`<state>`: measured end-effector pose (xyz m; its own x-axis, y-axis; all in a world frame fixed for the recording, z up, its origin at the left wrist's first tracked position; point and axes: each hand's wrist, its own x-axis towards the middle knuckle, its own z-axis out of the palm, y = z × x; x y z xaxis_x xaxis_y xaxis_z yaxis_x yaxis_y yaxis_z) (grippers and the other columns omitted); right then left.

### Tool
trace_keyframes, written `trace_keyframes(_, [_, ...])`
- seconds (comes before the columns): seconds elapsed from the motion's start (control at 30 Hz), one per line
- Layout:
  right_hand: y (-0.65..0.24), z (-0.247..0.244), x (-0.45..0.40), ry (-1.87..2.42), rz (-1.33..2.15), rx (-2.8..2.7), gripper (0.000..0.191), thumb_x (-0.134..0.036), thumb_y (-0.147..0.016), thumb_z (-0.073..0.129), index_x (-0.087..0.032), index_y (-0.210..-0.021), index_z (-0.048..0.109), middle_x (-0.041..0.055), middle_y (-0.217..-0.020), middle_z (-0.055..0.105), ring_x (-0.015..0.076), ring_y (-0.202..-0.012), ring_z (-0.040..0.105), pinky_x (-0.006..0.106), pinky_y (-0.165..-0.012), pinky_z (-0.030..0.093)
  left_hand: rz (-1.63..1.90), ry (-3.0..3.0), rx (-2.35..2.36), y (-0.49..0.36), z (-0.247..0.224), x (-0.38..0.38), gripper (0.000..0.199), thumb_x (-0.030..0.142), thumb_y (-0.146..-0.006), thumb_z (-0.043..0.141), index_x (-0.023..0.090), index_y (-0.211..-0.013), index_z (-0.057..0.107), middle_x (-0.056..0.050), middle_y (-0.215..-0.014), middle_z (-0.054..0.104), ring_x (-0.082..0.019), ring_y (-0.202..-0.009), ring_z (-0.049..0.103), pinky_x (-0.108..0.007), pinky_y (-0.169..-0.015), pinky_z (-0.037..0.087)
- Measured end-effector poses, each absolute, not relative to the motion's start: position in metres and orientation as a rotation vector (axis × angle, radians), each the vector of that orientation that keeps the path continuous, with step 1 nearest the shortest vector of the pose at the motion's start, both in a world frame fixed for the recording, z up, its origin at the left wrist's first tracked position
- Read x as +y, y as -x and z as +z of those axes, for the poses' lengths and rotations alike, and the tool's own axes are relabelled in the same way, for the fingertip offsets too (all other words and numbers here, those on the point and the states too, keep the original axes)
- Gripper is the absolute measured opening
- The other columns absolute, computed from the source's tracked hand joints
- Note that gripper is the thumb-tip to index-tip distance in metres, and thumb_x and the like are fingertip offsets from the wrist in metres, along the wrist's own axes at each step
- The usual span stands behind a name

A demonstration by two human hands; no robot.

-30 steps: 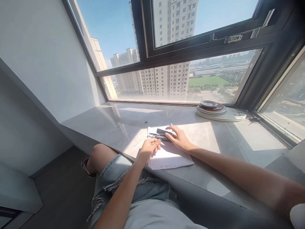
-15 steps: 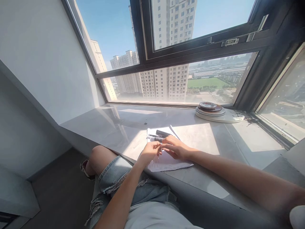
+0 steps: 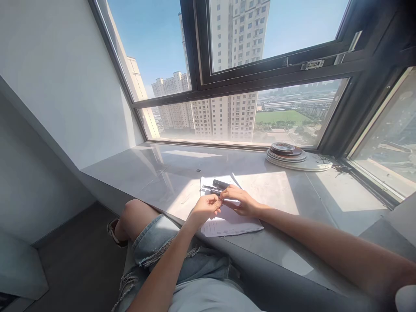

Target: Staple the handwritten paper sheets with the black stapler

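Observation:
My left hand [image 3: 207, 208] and my right hand [image 3: 239, 200] meet fingertip to fingertip above a sheet of white paper [image 3: 234, 225] with dark marks on it. Both are closed in a pinch; whatever small thing sits between the fingers is hidden. Just beyond my right hand, a dark, pen-like stick [image 3: 220, 184] lies on the paper. Beside it are thinner dark pieces [image 3: 209, 189], partly covered by the fingers and too small to name. A slim, light-coloured stick [image 3: 236, 180] rests at the paper's far edge.
The paper lies on a pale stone window sill [image 3: 266, 186], near its front edge. A stack of plates [image 3: 286, 155] stands at the far right by the window frame [image 3: 227, 89]. A tiny dark bit [image 3: 198, 170] lies beyond the paper. My bent knee [image 3: 138, 212] touches the sill's front.
The view has shifted slightly. My fingertips have come closer together, and the fingers of my right hand are more curled than before. The things on the paper stay put.

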<state>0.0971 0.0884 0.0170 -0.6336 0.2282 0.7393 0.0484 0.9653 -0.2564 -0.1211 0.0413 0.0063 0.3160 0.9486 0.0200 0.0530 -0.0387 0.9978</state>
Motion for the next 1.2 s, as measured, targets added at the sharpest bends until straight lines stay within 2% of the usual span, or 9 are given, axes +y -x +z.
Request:
trace_keyframes(0.17, [-0.098, 0.018, 0.089, 0.205, 0.281, -2.242, 0.013, -0.028, -0.108, 0.057, -0.024, -0.112, 0.069, 0.0098, -0.099, 0.075, 0.0228, -0.094, 0.069, 0.040, -0.083, 0.056, 0.950, -1.430, 1.015, 0.120, 0.009, 0.040, 0.042, 0.056, -0.084, 0.083, 0.018, -0.082, 0.066, 0.001, -0.068, 0.064, -0.010, -0.054, 0.054, -0.021, -0.049, 0.038])
trace_keyframes(0.33, [-0.099, 0.019, 0.089, 0.211, 0.263, -2.240, 0.013, -0.029, -0.107, 0.058, -0.025, -0.101, 0.070, 0.0090, -0.097, 0.076, 0.0222, -0.089, 0.068, 0.040, -0.081, 0.056, 0.936, -1.449, 0.993, 0.121, 0.013, 0.038, 0.044, 0.061, -0.091, 0.074, 0.018, -0.086, 0.066, 0.001, -0.067, 0.063, -0.010, -0.053, 0.052, -0.021, -0.051, 0.038])
trace_keyframes(0.53, [-0.101, 0.020, 0.092, 0.244, 0.312, -2.228, 0.016, -0.032, -0.107, 0.058, -0.025, -0.097, 0.069, 0.0090, -0.095, 0.076, 0.0229, -0.090, 0.070, 0.041, -0.081, 0.056, 0.956, -1.476, 1.011, 0.120, 0.010, 0.039, 0.044, 0.062, -0.092, 0.071, 0.019, -0.085, 0.066, -0.001, -0.070, 0.065, -0.010, -0.052, 0.051, -0.022, -0.050, 0.037])
trace_keyframes(0.7, [-0.107, 0.033, 0.097, 0.451, 0.276, -2.084, 0.019, -0.036, -0.103, 0.062, -0.025, -0.089, 0.068, 0.0081, -0.092, 0.076, 0.0241, -0.085, 0.068, 0.044, -0.082, 0.055, 0.970, -1.478, 0.983, 0.119, 0.010, 0.038, 0.041, 0.059, -0.092, 0.071, 0.019, -0.086, 0.066, 0.000, -0.069, 0.063, -0.011, -0.054, 0.051, -0.022, -0.049, 0.037])
trace_keyframes(0.83, [-0.129, 0.039, 0.126, 0.795, 0.133, -1.920, 0.018, -0.035, -0.100, 0.061, -0.025, -0.094, 0.074, 0.0103, -0.100, 0.078, 0.0282, -0.092, 0.067, 0.045, -0.085, 0.055, 0.957, -1.500, 0.972, 0.120, 0.010, 0.037, 0.037, 0.055, -0.095, 0.067, 0.018, -0.088, 0.067, -0.001, -0.072, 0.063, -0.011, -0.055, 0.052, -0.023, -0.051, 0.040])
trace_keyframes(1.0, [-0.170, 0.014, 0.175, 1.410, -0.013, -1.968, 0.027, -0.025, -0.095, 0.054, -0.021, -0.098, 0.081, 0.0127, -0.108, 0.079, 0.0305, -0.102, 0.064, 0.044, -0.093, 0.050, 0.951, -1.504, 0.992, 0.121, 0.007, 0.040, 0.035, 0.052, -0.096, 0.065, 0.018, -0.089, 0.067, -0.001, -0.073, 0.063, -0.011, -0.054, 0.052, -0.024, -0.051, 0.040])
trace_keyframes(1.1, [-0.181, -0.001, 0.190, 1.665, 0.006, -2.095, 0.032, -0.023, -0.095, 0.054, -0.019, -0.113, 0.080, 0.0155, -0.122, 0.076, 0.0311, -0.108, 0.062, 0.042, -0.092, 0.048, 0.962, -1.498, 0.995, 0.121, 0.008, 0.040, 0.034, 0.051, -0.096, 0.065, 0.018, -0.089, 0.067, -0.001, -0.072, 0.063, -0.011, -0.054, 0.051, -0.023, -0.049, 0.038])
trace_keyframes(1.2, [-0.180, -0.007, 0.192, 1.752, -0.027, -2.128, 0.041, -0.027, -0.099, 0.051, -0.019, -0.132, 0.074, 0.0185, -0.136, 0.069, 0.0354, -0.117, 0.057, 0.043, -0.090, 0.047, 1.015, -1.487, 0.963, 0.119, 0.012, 0.034, 0.036, 0.053, -0.097, 0.065, 0.019, -0.087, 0.066, -0.002, -0.072, 0.063, -0.013, -0.056, 0.053, -0.023, -0.048, 0.036])
